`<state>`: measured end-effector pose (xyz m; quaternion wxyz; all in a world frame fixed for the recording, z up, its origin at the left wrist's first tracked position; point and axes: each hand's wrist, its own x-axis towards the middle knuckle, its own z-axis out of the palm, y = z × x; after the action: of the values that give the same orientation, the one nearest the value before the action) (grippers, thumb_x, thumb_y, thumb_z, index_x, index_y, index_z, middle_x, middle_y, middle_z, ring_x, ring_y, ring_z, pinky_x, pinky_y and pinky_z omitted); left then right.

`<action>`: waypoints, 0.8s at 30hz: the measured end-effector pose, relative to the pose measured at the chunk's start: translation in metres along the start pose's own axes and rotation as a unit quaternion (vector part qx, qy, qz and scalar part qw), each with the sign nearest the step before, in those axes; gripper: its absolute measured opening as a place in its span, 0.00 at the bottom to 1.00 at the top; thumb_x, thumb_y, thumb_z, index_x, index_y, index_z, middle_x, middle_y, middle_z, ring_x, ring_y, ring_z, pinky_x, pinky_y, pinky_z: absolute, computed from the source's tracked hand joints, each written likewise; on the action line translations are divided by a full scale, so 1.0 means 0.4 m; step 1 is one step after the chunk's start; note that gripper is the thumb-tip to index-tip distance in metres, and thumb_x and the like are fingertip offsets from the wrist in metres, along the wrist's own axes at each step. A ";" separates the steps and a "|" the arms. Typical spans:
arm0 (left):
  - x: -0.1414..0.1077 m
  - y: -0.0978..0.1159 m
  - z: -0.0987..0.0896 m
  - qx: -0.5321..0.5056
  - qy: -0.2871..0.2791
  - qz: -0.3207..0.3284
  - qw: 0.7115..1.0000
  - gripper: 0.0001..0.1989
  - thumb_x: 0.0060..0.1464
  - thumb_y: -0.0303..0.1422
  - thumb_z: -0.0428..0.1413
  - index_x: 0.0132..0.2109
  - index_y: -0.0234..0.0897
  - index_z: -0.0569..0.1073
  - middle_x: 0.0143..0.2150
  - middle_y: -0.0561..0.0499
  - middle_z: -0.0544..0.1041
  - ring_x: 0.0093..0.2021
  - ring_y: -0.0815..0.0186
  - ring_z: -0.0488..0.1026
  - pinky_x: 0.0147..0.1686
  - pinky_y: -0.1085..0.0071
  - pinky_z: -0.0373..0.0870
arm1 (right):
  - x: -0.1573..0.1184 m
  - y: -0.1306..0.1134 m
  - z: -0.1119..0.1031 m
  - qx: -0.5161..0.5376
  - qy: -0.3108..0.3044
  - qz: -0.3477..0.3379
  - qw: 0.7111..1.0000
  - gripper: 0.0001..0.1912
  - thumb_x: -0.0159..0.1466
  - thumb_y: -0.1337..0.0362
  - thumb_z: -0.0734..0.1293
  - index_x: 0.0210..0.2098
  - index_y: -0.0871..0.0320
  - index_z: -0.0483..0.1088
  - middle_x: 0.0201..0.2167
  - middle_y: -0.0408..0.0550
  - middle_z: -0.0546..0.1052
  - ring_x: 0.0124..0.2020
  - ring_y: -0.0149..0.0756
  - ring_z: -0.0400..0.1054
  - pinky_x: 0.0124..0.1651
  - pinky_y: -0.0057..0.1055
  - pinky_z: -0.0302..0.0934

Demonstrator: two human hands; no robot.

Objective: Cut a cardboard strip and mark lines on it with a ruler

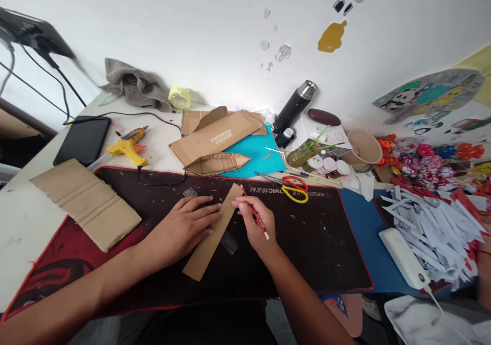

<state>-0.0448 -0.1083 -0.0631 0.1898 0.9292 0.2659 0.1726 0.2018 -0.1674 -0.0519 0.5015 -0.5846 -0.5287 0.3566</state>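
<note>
A narrow cardboard strip (210, 243) lies slantwise on the black desk mat (307, 243). My left hand (184, 227) rests flat across its left edge, fingers stretched out and pressing on it. In my right hand (258, 225) is a red and black pencil (260, 218), its tip at the strip's upper right corner and its white end toward me. A small clear plastic piece (229, 243) lies beside the strip, between my hands. Beyond my hands sits a boat-shaped cardboard piece (217, 164).
A yellow glue gun (128, 148) and a ridged cardboard sheet (86, 204) lie left. Scissors (293, 187), paint jars (330, 166) and a black thermos (293, 107) stand or lie right of centre. White paper strips (429, 232) are heaped by a power bank (404, 258).
</note>
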 end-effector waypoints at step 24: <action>-0.012 0.033 0.014 0.014 -0.003 -0.011 1.000 0.33 0.70 0.49 0.61 0.75 0.45 0.68 0.72 0.41 0.75 0.75 0.46 0.67 0.74 0.46 0.64 | 0.022 0.057 -0.126 -0.286 -0.043 -0.193 0.938 0.13 0.77 0.63 0.68 0.59 0.50 0.78 0.54 0.55 0.86 0.58 0.52 0.80 0.62 0.53 0.72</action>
<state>-0.0406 -0.1228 -0.0629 0.1793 0.9293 0.2782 0.1642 0.2573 -0.1679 -0.0606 0.3491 -0.5745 -0.7320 0.1112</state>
